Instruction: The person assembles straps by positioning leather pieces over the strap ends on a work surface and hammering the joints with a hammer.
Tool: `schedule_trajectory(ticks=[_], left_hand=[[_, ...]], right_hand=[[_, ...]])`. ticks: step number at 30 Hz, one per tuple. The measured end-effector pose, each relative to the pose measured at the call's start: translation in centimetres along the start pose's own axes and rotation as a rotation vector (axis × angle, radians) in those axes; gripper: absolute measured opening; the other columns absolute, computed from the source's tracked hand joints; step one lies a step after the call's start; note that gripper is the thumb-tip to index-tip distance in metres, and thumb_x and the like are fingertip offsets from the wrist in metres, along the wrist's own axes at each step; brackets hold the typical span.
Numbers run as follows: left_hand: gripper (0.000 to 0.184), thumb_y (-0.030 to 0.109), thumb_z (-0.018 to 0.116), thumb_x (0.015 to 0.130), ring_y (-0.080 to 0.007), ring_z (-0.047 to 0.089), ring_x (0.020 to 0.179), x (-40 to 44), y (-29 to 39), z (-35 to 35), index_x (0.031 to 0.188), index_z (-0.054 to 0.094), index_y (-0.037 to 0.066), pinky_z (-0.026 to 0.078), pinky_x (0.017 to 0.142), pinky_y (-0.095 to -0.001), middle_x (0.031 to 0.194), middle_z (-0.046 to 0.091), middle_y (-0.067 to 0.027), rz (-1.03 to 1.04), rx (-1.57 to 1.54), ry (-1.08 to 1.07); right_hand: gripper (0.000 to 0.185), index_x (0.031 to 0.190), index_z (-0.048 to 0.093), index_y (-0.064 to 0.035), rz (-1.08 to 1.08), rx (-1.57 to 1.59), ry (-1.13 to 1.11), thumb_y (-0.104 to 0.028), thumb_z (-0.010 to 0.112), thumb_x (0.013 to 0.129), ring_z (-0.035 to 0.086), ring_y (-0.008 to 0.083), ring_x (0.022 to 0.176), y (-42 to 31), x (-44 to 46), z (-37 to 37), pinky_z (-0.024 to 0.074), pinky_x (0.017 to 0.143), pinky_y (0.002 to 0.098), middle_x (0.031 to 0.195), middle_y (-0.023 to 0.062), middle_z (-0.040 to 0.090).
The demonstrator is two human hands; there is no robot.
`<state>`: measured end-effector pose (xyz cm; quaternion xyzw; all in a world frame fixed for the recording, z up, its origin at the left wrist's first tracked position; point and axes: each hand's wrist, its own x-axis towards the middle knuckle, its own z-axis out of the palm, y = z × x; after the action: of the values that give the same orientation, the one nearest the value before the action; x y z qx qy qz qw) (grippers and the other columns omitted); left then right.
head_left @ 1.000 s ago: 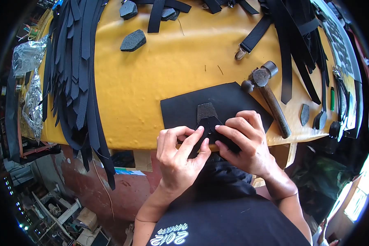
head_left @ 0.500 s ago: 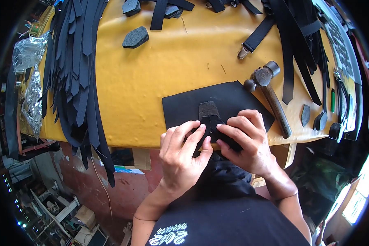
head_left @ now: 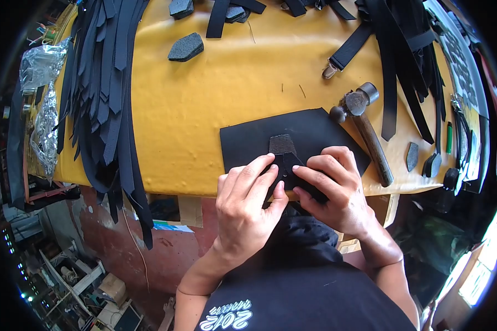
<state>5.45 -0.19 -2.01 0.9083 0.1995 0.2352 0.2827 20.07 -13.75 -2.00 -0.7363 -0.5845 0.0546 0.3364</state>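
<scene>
Adjoining rough grey patch: small black piece, angled edges.

A broad desk covered in glossy yellow sheeting catches pale glare across its far half. Below it spreads a worn reddish-brown floor with greyish patches. At lower left are a pale wooden rack and a brown cardboard box. A bright white window glows at lower right; tiny bluish-white lights dot the dark left edge.
</scene>
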Motion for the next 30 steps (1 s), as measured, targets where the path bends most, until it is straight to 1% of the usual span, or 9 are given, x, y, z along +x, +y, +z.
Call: schedule_trajectory(ticks=[4, 7, 10, 13, 19, 22, 30], left_hand=[[0.029, 0.005, 0.081, 0.076, -0.0255, 0.068, 0.093, 0.1, 0.0, -0.1, 0.104, 0.075, 0.001, 0.049, 0.080, -0.0365, 0.117, 0.072, -0.0088, 0.012, 0.021, -0.019], [0.031, 0.006, 0.078, 0.079, -0.0245, 0.066, 0.097, 0.2, 0.1, -0.2, 0.109, 0.074, 0.000, 0.047, 0.085, -0.0381, 0.118, 0.070, -0.0089, 0.027, 0.030, -0.044], [0.031, 0.008, 0.078, 0.080, -0.0242, 0.066, 0.098, 0.2, 0.2, -0.2, 0.111, 0.073, 0.001, 0.046, 0.086, -0.0383, 0.119, 0.069, -0.0091, 0.024, 0.038, -0.063], [0.032, 0.007, 0.078, 0.080, -0.0242, 0.066, 0.098, 0.2, 0.3, -0.3, 0.111, 0.073, 0.000, 0.046, 0.086, -0.0382, 0.120, 0.069, -0.0092, 0.012, 0.045, -0.077], [0.032, 0.007, 0.078, 0.079, -0.0216, 0.066, 0.097, 0.4, 0.4, -0.4, 0.110, 0.073, -0.001, 0.046, 0.086, -0.0376, 0.120, 0.069, -0.0083, 0.039, 0.081, -0.079], [0.033, 0.007, 0.077, 0.080, -0.0205, 0.066, 0.096, 0.4, 0.2, -0.4, 0.112, 0.073, 0.000, 0.046, 0.087, -0.0372, 0.120, 0.070, -0.0081, 0.069, 0.098, -0.082], [0.038, 0.008, 0.075, 0.081, -0.0218, 0.065, 0.095, 1.0, 0.2, -0.6, 0.119, 0.071, 0.000, 0.047, 0.085, -0.0379, 0.119, 0.068, -0.0086, 0.118, 0.120, -0.128]], right_hand=[[0.044, 0.113, 0.071, -0.0070, -0.001, 0.003, -0.016, -0.012, 0.084, 0.070, 0.057, 0.0296, 0.100, 0.0, 0.1, -0.2, 0.0459, 0.083, 0.0420, 0.105, 0.0060, 0.064], [0.044, 0.112, 0.071, -0.0067, -0.004, 0.002, -0.016, -0.012, 0.084, 0.070, 0.057, 0.0296, 0.100, 0.0, 0.1, -0.1, 0.0462, 0.083, 0.0421, 0.105, 0.0062, 0.064], [0.044, 0.112, 0.071, -0.0065, -0.006, 0.005, -0.016, -0.012, 0.084, 0.070, 0.057, 0.0297, 0.100, 0.0, 0.0, -0.1, 0.0463, 0.083, 0.0421, 0.105, 0.0062, 0.064], [0.045, 0.112, 0.071, -0.0064, -0.007, 0.006, -0.020, -0.013, 0.085, 0.070, 0.057, 0.0297, 0.101, 0.1, 0.0, -0.2, 0.0464, 0.082, 0.0420, 0.105, 0.0062, 0.064], [0.045, 0.113, 0.072, -0.0063, -0.009, 0.010, -0.037, -0.013, 0.085, 0.070, 0.057, 0.0296, 0.101, 0.2, 0.0, -0.3, 0.0464, 0.081, 0.0416, 0.106, 0.0063, 0.064], [0.045, 0.113, 0.072, -0.0061, -0.011, 0.011, -0.038, -0.013, 0.086, 0.070, 0.057, 0.0296, 0.101, 0.2, 0.0, -0.4, 0.0464, 0.081, 0.0415, 0.106, 0.0064, 0.064], [0.044, 0.112, 0.072, -0.0052, -0.017, 0.005, -0.039, -0.012, 0.085, 0.070, 0.057, 0.0296, 0.101, 0.1, 0.1, -0.4, 0.0468, 0.082, 0.0416, 0.106, 0.0069, 0.064]])
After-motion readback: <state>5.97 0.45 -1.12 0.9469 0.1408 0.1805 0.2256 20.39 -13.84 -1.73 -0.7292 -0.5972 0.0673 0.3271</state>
